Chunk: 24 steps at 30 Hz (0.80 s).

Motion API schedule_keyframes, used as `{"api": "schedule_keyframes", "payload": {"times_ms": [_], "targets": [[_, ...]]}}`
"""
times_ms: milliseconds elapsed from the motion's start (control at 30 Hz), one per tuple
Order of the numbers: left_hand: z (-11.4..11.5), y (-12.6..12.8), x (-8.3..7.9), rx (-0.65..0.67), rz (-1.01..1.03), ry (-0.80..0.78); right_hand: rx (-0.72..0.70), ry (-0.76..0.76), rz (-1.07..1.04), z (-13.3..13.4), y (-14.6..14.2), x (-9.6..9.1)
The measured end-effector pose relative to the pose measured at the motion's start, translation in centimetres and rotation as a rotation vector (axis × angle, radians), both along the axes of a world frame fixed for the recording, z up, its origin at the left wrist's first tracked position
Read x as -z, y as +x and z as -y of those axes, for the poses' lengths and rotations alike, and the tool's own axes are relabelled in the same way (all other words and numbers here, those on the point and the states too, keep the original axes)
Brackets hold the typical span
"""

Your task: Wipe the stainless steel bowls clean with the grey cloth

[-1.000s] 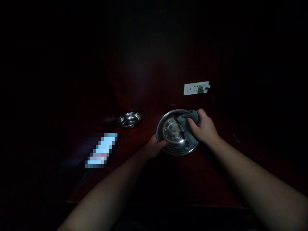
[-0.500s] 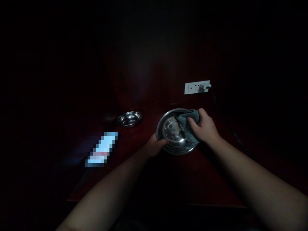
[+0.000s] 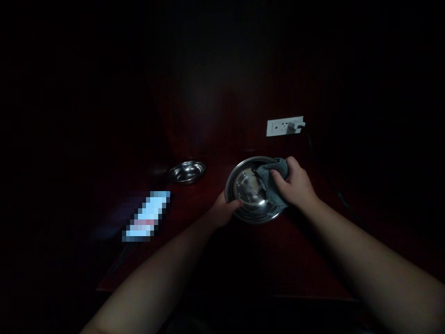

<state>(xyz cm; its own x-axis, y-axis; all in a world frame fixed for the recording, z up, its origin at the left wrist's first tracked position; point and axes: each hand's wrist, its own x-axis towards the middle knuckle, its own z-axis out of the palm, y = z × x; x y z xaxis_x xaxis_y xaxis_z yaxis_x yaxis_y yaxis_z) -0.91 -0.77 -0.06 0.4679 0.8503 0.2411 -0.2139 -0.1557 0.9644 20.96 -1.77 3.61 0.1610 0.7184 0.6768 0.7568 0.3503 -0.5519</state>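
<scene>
A shiny metal bowl [image 3: 247,188] is tilted toward me above the dark red table. My left hand [image 3: 224,210] grips its lower left rim, thumb on the inside and fingers hidden beneath. Draped over the bowl's right rim is a grey-green cloth [image 3: 273,183]. My right hand [image 3: 298,183] is closed on that cloth at the rim, with the thumb on top of it. The cloth hangs into the right side of the bowl's interior.
Another metal bowl [image 3: 187,172] stands on the table [image 3: 299,260] at the back left. A lit, blurred-out screen [image 3: 148,215] lies nearer on the left. On the back wall, a white socket plate [image 3: 274,128] holds a plugged-in adapter [image 3: 296,125] with a dark cable.
Almost nothing differs. Both hands keep their hold, and the bowl has shifted only very slightly.
</scene>
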Motion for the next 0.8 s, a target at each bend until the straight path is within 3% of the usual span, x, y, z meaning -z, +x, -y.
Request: {"api": "schedule_keyframes", "payload": {"times_ms": [633, 800], "targets": [[0.15, 0.17, -0.04, -0.004, 0.017, -0.050, 0.007, -0.025, -0.002, 0.05, -0.06, -0.02], [0.25, 0.11, 0.04, -0.036, 0.034, -0.076, -0.058, 0.007, 0.008, 0.11, 0.19, 0.04]]}}
